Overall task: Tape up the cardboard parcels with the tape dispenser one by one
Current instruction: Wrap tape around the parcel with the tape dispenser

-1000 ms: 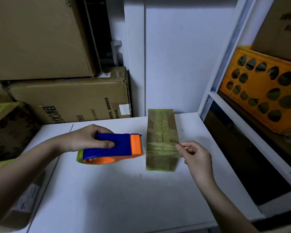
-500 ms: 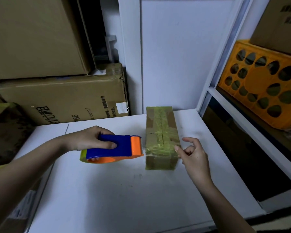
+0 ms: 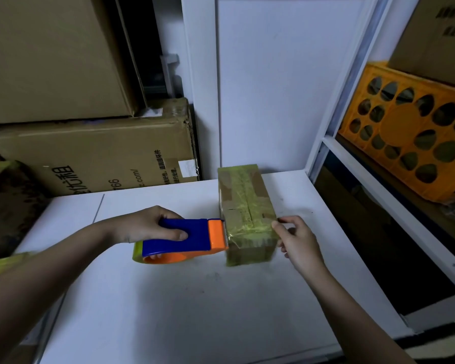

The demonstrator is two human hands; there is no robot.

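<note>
Head view, the only view supplied. The cardboard parcel [image 3: 246, 214] lies on the white tabletop [image 3: 168, 298], near its back right, already wrapped lengthwise and crosswise in yellowish tape. The left hand [image 3: 147, 225] grips the blue handle of the tape dispenser [image 3: 184, 239], fingers curled round it. Half a second ago a small gap separated the dispenser's orange nose from the parcel; now the toothed edge sits against the parcel's left face, at the near end. The right hand [image 3: 297, 241] has also closed in: its fingers [image 3: 280, 225], then held loosely just off the box, now pinch or press the parcel's near right edge where the cross band ends; which of the two cannot be told.

Assessment: the cross strip appears fully drawn over the near end, and the dispenser stands placed to sever it. This parcel looks nearly finished. No further untaped parcel can be identified.
</note>
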